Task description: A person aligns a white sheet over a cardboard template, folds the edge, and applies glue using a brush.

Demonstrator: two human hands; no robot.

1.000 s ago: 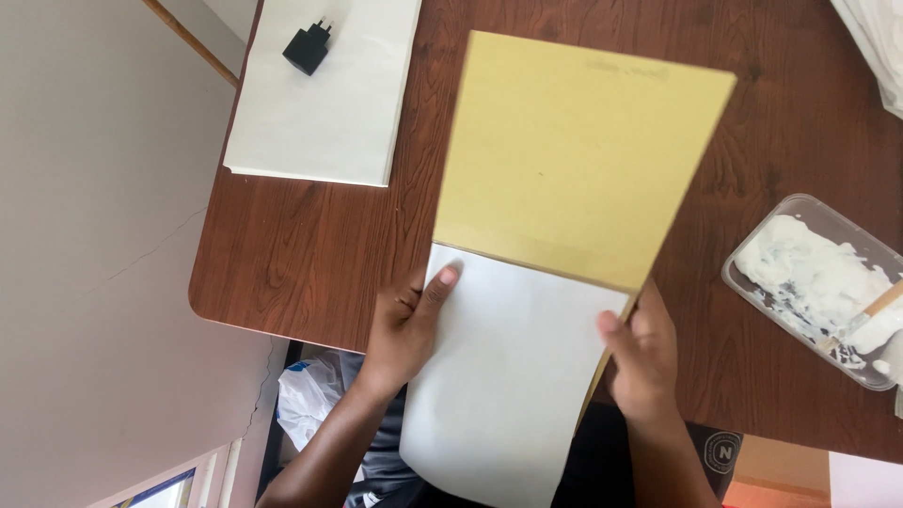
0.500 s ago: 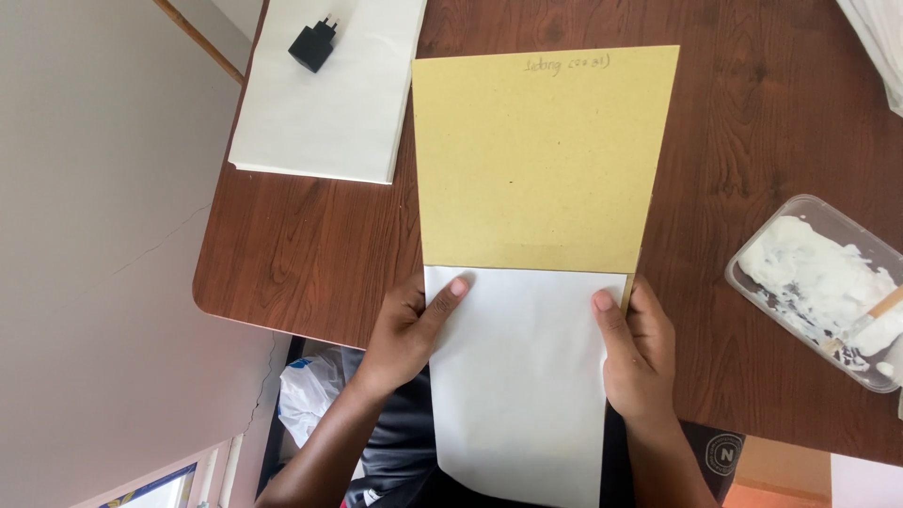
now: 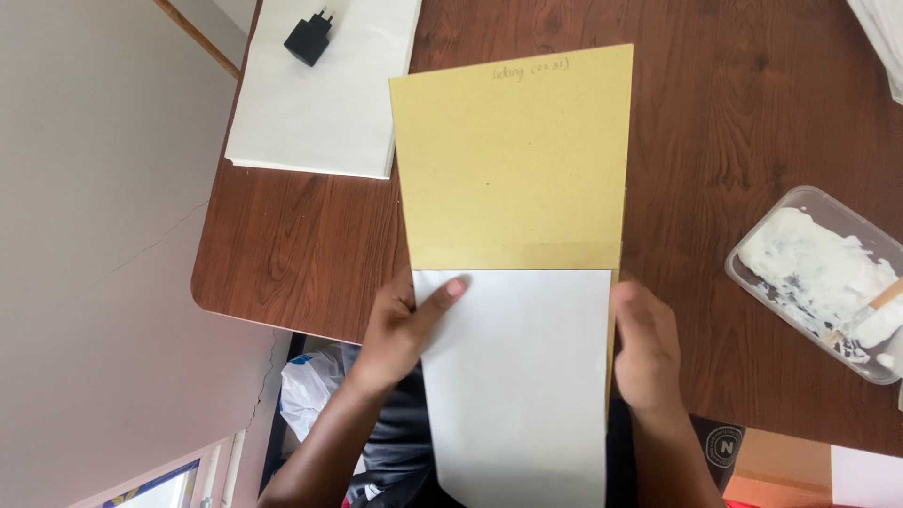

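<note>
I hold a white sheet of paper by its two long edges, near side of the brown wooden table. My left hand pinches the sheet's left edge, thumb lying flat on top of the paper and pointing right, the other fingers tucked under it. My right hand grips the right edge, fingers curled over it; I cannot tell exactly how the thumb sits. The far end of the sheet is under the lower edge of a tan manila envelope, which lies flat on the table in front of me, its far edge bearing a faint line of handwriting. The near end of the sheet hangs off the table over my lap.

To the far left lies a stack of white paper with a black plug adapter resting on it. To the right stands a clear plastic tub of white paste with a wooden stick in it.
</note>
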